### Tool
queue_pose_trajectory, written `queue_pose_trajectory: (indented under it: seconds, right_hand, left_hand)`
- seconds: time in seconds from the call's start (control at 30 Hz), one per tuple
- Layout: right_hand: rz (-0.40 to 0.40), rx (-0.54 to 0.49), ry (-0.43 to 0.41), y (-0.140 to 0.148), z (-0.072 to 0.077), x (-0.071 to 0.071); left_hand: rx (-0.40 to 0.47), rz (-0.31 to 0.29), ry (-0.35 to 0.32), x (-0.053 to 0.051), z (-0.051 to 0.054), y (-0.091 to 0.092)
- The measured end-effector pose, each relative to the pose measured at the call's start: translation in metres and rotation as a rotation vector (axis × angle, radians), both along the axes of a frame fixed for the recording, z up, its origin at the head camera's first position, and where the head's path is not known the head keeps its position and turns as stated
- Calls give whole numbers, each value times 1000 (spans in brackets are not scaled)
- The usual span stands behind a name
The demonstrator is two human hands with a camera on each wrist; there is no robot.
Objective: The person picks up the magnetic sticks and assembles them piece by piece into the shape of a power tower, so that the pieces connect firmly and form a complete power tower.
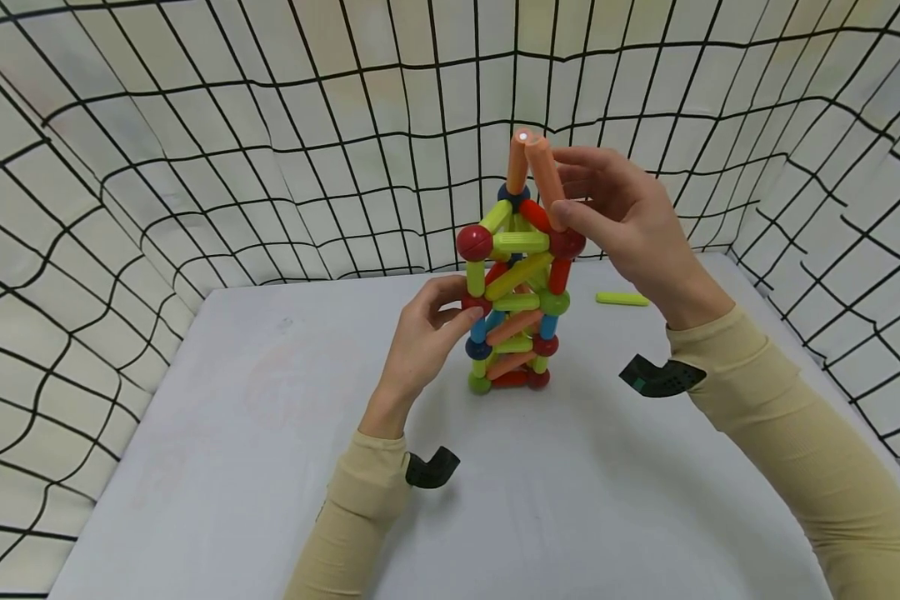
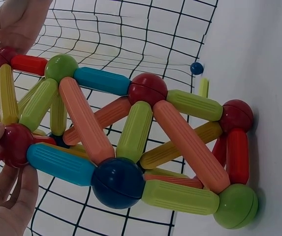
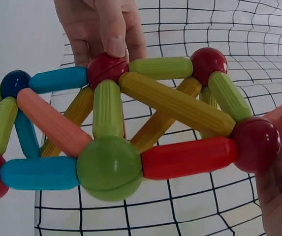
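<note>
A tower of coloured rods and balls (image 1: 522, 242) stands upright on the white table. My left hand (image 1: 418, 343) pinches a red ball (image 2: 15, 145) on the tower's left side, two balls below the table-far tip. My right hand (image 1: 630, 218) holds an orange rod (image 1: 545, 173) between thumb and fingers. That rod's lower end meets the red ball (image 3: 256, 145) at the tower's upper right corner. Another orange rod (image 1: 517, 167) rises from a dark blue ball (image 1: 513, 193) at the back. The upper ends of both orange rods lie close together; whether they touch I cannot tell.
A loose yellow-green rod (image 1: 622, 298) lies on the table (image 1: 285, 450) right of the tower. In the left wrist view a dark blue ball (image 2: 196, 68) sits near the netting. Black grid netting (image 1: 330, 158) over white surfaces borders the table's back and sides.
</note>
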State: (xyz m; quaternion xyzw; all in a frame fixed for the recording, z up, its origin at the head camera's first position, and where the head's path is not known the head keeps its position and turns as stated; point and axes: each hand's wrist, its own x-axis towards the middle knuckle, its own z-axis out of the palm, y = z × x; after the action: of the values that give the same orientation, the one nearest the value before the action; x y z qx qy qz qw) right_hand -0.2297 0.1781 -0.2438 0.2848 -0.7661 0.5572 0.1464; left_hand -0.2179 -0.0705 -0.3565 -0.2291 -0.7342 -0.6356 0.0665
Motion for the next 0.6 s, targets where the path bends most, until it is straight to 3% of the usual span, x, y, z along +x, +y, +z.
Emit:
queue_pose_trajectory:
  seconds: [0.17, 0.27, 0.47, 0.6]
  right_hand:
    - [-5, 162, 65, 9, -7, -3]
    - [-57, 282, 115, 15, -15, -4]
    - [-213, 324, 36, 21, -20, -2]
    - [-231, 300, -34, 25, -19, -9]
  left_hand:
    - [5, 0, 1, -1, 0, 0]
    - [9, 5, 3, 0, -1, 1]
    - [2, 11, 110, 2, -3, 11]
    - [-16, 39, 186, 3, -5, 22]
